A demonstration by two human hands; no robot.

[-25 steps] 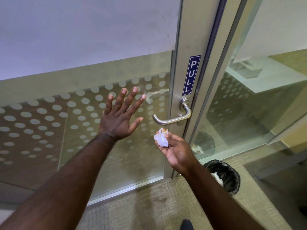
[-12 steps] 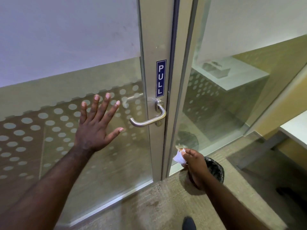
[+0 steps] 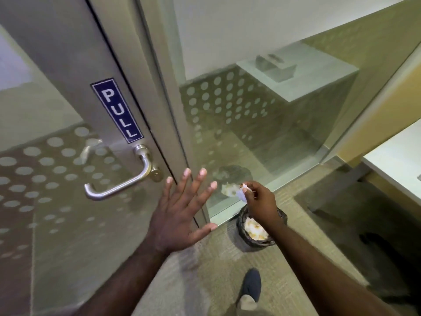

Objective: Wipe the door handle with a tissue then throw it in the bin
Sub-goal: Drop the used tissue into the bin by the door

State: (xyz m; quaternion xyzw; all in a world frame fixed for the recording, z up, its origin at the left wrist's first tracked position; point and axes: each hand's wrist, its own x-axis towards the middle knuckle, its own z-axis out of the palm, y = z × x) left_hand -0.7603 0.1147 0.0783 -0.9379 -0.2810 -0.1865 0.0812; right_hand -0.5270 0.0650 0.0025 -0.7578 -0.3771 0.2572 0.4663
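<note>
Directly below the right hand (image 3: pixel 259 201) stands the bin (image 3: pixel 245 241), its black-lined mouth partly hidden by that wrist; this up-and-down line between hand and bin is what the coming move turns on. The tissue (image 3: pixel 242 194) is pinched at the fingertips of the right hand, a small crumpled white wad sticking out toward the glass, with no clear long axis. It sits above the far rim of the bin, so by my judgement a plain opening of the fingers should let it fall inside or just on the edge; a small draw of the hand toward the body would centre it better. Pale crumpled paper already lies inside the bin.

The left hand (image 3: pixel 180 215) is spread flat with nothing in it, to the left of the right hand and well apart from the bin, so the right hand is clearly the nearer one and the one to finish. The door handle (image 3: pixel 120 185) lies up and to the left of the left hand, untouched by either hand, under a blue PULL sign (image 3: pixel 117 110).

The bin rests on ribbed carpet (image 3: pixel 296 236), just beside the foot of the glass wall (image 3: pixel 262 124). A dark shoe (image 3: pixel 251 286) is on the carpet nearer the body than the bin.
</note>
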